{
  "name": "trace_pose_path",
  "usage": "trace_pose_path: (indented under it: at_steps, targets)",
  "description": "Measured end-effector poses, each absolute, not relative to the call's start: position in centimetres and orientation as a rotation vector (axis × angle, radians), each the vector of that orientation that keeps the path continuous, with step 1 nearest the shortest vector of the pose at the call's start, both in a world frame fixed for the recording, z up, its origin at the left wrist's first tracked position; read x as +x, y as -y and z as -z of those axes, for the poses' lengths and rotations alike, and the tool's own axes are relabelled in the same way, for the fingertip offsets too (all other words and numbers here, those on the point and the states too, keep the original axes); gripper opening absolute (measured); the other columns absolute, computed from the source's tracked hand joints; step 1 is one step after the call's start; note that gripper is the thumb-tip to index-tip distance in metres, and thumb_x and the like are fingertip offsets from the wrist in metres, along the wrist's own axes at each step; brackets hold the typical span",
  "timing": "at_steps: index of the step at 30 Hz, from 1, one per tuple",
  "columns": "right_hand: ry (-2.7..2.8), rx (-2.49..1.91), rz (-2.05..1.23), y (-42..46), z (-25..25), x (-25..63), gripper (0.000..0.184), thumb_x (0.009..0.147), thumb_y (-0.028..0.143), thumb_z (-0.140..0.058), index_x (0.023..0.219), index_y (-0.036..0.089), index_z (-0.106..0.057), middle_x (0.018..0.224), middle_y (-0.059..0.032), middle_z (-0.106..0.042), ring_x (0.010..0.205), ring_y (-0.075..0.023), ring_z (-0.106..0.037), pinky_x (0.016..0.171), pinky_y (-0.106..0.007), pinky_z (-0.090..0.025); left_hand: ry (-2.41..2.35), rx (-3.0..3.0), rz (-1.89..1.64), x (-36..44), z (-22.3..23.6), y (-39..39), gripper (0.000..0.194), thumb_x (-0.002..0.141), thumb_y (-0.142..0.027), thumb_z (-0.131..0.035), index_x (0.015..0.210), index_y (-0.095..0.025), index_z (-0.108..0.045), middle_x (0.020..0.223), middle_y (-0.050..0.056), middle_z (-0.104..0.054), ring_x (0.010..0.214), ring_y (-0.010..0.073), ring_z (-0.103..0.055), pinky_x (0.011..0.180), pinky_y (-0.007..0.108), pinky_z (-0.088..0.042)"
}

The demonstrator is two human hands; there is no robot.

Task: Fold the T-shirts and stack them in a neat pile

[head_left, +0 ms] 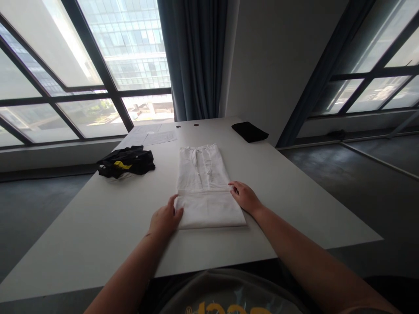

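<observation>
The white table (294, 213) was the largest thing about the hands, with a blue-grey curtain (194, 61) hanging beyond its far end. The white garment (209, 211) lay flat near the middle of the table's near half, its close part forming a smooth panel and its far part showing lengthwise creases. To its left sat a crumpled black bundle of cloth (144, 161) with a yellow patch, and far off to the right, near the table's edge, lay a flat black item (249, 131) (folded cloth, by the look of it). Papers (160, 138) rested beyond the bundle. The left hand (165, 216) was loosely spread, its index finger along the garment's left edge and its thumb parted from it over the near panel; the right hand (245, 196) had bent fingers at the right edge, though whether they pinched the fabric I cannot tell. Good handling here, I judged, called for light, even pressure from both sides, so that the two edges stayed parallel and the crosswise edge (204, 191) between the panels ran straight; the smallest matter, the fine creases beyond that edge, seemed best smoothed outward with flat fingers rather than tugged
</observation>
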State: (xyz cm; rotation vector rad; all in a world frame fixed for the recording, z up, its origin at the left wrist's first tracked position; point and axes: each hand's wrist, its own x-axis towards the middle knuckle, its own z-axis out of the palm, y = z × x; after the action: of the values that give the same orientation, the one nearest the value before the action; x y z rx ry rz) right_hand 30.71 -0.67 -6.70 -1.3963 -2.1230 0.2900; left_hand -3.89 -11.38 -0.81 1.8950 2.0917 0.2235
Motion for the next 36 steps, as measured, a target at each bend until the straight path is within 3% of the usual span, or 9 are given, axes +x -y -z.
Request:
trace_pose_path:
  at_steps: [4,10,17,23,28,36]
  targets:
    - [2.089,-1.403,-0.294,1.2,6.5,30.5,0.029,0.092,0.016,-0.056,0.119,0.018,-0.068,0.092,-0.0048,-0.069,0.088,-0.02,-0.063,0.088,-0.033,-0.05,-2.067,1.919,-0.222,-3.7,1.3,12.4,0.051,0.102,-0.033,-0.049,0.152,-0.026,-0.044,0.096,0.004,-0.076,0.088,0.0227,-0.072,0.077,0.031,-0.045]
    - [2.075,-1.465,-0.184,4.7,6.3,30.8,0.03,0.093,0.021,-0.058,0.121,0.018,-0.065,0.095,-0.0064,-0.069,0.092,-0.0236,-0.063,0.091,-0.036,-0.049,-2.134,1.974,-0.196,-3.5,1.9,13.6,0.03,0.106,-0.032,-0.041,0.127,-0.025,-0.062,0.099,0.008,-0.078,0.093,0.0251,-0.073,0.08,0.033,-0.045]
    - [2.206,-1.576,-0.032,10.8,6.4,30.2,0.025,0.098,0.025,-0.056,0.12,0.021,-0.066,0.113,-0.012,-0.071,0.104,-0.0285,-0.063,0.092,-0.039,-0.045,-2.137,2.015,-0.255,-3.3,2.3,14.9,0.037,0.107,-0.041,-0.043,0.136,-0.023,-0.058,0.103,0.009,-0.078,0.099,0.026,-0.073,0.087,0.034,-0.048]
    - [2.218,-1.534,-0.053,11.7,6.6,30.4,0.023,0.1,0.024,-0.052,0.117,0.022,-0.067,0.107,-0.0104,-0.076,0.099,-0.0267,-0.068,0.089,-0.038,-0.045,-2.058,2.034,-0.308,-3.3,2.2,15.2,0.039,0.105,-0.04,-0.046,0.141,-0.026,-0.055,0.108,0.007,-0.077,0.102,0.0244,-0.073,0.088,0.032,-0.048]
    - [2.172,-1.478,-0.154,11.7,6.7,30.8,0.024,0.102,0.029,-0.048,0.107,0.022,-0.07,0.088,-0.0064,-0.077,0.08,-0.0231,-0.071,0.084,-0.037,-0.047,-2.109,1.949,-0.287,-3.4,2.3,15.3,0.039,0.104,-0.038,-0.045,0.141,-0.026,-0.054,0.104,0.007,-0.077,0.097,0.0249,-0.074,0.083,0.032,-0.048]
    - [2.25,-1.498,-0.182,13.8,6.2,31.3,0.023,0.101,0.028,-0.05,0.095,0.022,-0.071,0.073,-0.0032,-0.072,0.071,-0.0214,-0.067,0.079,-0.034,-0.043,-2.149,1.949,-0.041,-2.6,1.4,17.0,0.028,0.105,-0.038,-0.04,0.119,-0.025,-0.062,0.093,0.009,-0.078,0.091,0.0271,-0.075,0.076,0.033,-0.046]
